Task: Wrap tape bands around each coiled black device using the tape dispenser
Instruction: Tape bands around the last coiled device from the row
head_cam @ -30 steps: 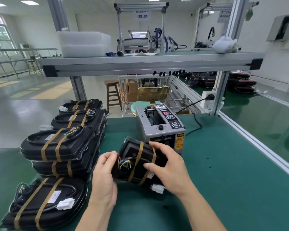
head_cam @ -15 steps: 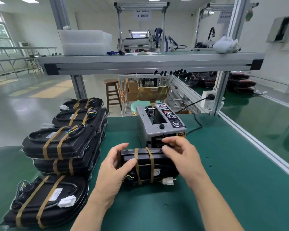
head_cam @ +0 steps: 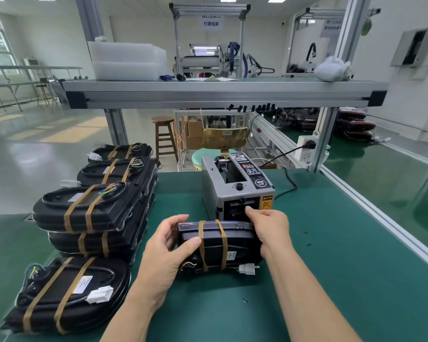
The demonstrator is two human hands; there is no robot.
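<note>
A black coiled device (head_cam: 235, 245) with two brown tape bands lies flat on the green table, just in front of the grey tape dispenser (head_cam: 235, 188). A white connector and coloured wires stick out of its near side. My left hand (head_cam: 166, 253) grips its left end, thumb on top. My right hand (head_cam: 269, 225) holds its right end, with the fingertips up at the dispenser's front slot. Whether they pinch tape there is not visible.
Taped black devices are stacked at the left (head_cam: 89, 208), with one more at the near left corner (head_cam: 67, 292). The dispenser's cable (head_cam: 289, 186) runs back to a socket on the frame post (head_cam: 326, 137). A shelf (head_cam: 220, 92) spans overhead.
The device went from being held tilted above the table to lying flat in front of the dispenser. My right hand moved up toward the dispenser's slot; my left hand stayed on the left end.
</note>
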